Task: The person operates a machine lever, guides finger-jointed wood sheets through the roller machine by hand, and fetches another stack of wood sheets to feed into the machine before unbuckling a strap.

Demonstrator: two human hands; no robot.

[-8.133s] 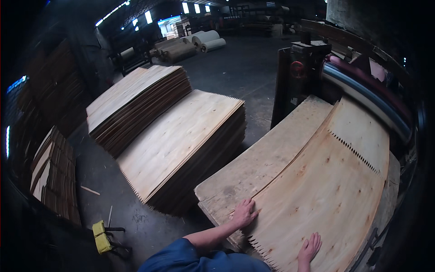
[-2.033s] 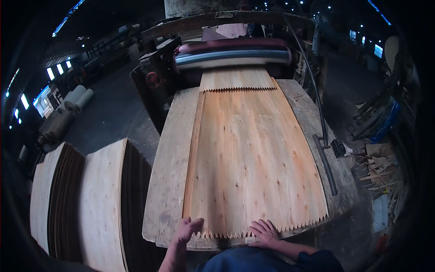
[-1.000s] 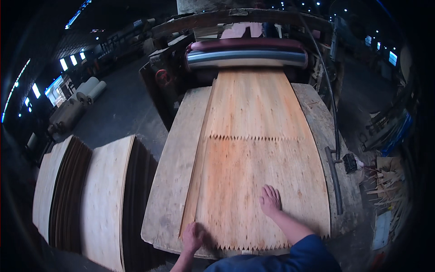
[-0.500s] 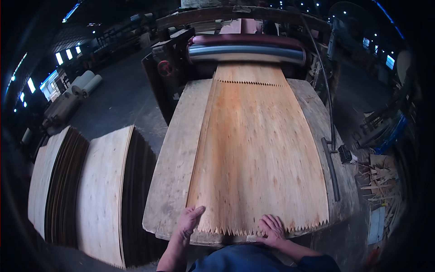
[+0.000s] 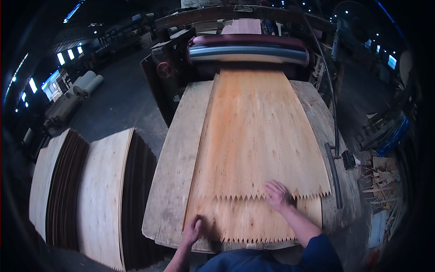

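Note:
A veneer sheet (image 5: 253, 136) with zigzag ends runs into a machine's roller (image 5: 247, 52), overlapping another sheet (image 5: 249, 217) that shows along the near side. My right hand (image 5: 276, 192) lies on the upper sheet's toothed near edge, fingers extended. Down at the left edge of the lower sheet, my left hand (image 5: 194, 229) is curled beside a long narrow wooden strip (image 5: 199, 154); what its fingers grip is unclear. Both sheets rest on a worn wooden board (image 5: 167, 181).
Two veneer stacks (image 5: 102, 199) stand at left, with large rolls (image 5: 81, 88) farther back. A bent metal bar (image 5: 335, 172) runs along the board's right side. Wood scraps (image 5: 380, 181), blue sheeting (image 5: 394, 136) and a red handwheel (image 5: 165, 68) surround the machine.
The view has turned from the stacks to face the roller. Since half a second ago the top sheet has slid forward, uncovering the one beneath, and my right hand has moved forward with it.

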